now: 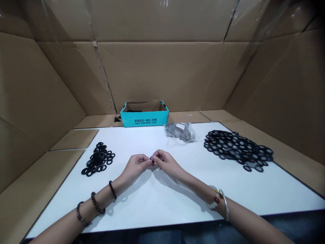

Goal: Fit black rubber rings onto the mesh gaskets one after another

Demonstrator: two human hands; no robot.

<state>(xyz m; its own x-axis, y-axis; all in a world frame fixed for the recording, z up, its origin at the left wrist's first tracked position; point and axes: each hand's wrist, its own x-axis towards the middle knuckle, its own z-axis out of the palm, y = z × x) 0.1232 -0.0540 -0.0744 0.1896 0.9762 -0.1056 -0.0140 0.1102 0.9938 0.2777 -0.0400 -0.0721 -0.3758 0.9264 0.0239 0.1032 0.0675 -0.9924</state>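
Observation:
My left hand (138, 165) and my right hand (166, 162) meet over the middle of the white table, fingertips pinched together. Between them is a small black ring (152, 159), mostly covered by the fingers, with a bit of pale grey showing at its top. Whether the grey is a separate disc, I cannot tell. To the left lies a pile of black rings (99, 157) with open centres. A bigger pile of black rings with grey centres (236, 149) spreads on the right. Beyond my hands rests a clear plastic bag (180, 132) of grey flat pieces.
A turquoise box (144, 118) stands at the back with dark pieces inside. Several black pieces (117, 119) lie just left of it. Cardboard walls (162, 74) enclose the white table (152, 206) at the back and both sides.

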